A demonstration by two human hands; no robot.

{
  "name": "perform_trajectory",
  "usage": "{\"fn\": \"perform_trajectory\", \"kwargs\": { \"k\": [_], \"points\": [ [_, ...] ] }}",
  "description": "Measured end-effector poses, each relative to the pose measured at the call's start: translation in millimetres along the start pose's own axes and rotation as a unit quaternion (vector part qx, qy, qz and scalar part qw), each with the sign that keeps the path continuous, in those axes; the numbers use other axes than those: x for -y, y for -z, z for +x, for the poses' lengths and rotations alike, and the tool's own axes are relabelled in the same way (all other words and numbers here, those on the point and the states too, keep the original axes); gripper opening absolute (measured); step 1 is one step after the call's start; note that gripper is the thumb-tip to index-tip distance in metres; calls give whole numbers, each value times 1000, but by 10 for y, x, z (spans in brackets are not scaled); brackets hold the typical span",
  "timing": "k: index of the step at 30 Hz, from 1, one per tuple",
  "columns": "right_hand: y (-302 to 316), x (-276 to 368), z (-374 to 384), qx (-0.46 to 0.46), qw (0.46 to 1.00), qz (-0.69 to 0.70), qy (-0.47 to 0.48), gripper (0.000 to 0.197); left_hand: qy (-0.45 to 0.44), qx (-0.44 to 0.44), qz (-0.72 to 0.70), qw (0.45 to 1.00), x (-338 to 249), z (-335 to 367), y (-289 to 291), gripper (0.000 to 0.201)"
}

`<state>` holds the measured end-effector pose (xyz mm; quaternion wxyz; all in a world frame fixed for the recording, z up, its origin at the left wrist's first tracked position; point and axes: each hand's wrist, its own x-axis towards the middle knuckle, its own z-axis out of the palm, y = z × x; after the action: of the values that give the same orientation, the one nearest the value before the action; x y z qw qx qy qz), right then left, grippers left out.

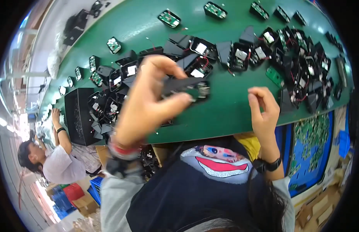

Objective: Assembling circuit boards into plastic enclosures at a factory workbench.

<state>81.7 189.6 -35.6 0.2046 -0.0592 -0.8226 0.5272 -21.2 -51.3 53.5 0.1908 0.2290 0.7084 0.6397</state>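
Observation:
Raised over the table, my left hand (142, 102) grips a black plastic housing (175, 84) between thumb and fingers. A green circuit board (195, 92) shows in its lower part, blurred by motion. My right hand (264, 110) hovers above the front of the table with fingers curled and thumb close to the index finger. Anything pinched there is too small to make out. A loose green circuit board (274, 76) lies just beyond it. Behind my left hand sit open black housings (200, 48) with white parts and red wires.
The green table (225, 106) holds a large pile of housings (303, 65) at right and a row of board-fitted housings (169, 18) along the back. A black box (79, 116) stands at left, near a seated person (65, 160). A blue tray (310, 150) of boards is at lower right.

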Motion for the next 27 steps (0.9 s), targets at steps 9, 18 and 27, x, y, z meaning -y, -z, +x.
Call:
{"fn": "perform_trajectory", "kwargs": {
  "k": [9,18,27],
  "points": [
    [-115,-150,-90,-6,996,-68,61,4,269,123,494,818,561,1722,1941,58],
    [-97,-197,-203,-71,986,-132,70,4,-208,165,499,825,594,2259,1474,55],
    [-31,-232,-292,-80,987,-108,90,5,-48,171,561,809,360,1931,1021,43]
  ]
}}
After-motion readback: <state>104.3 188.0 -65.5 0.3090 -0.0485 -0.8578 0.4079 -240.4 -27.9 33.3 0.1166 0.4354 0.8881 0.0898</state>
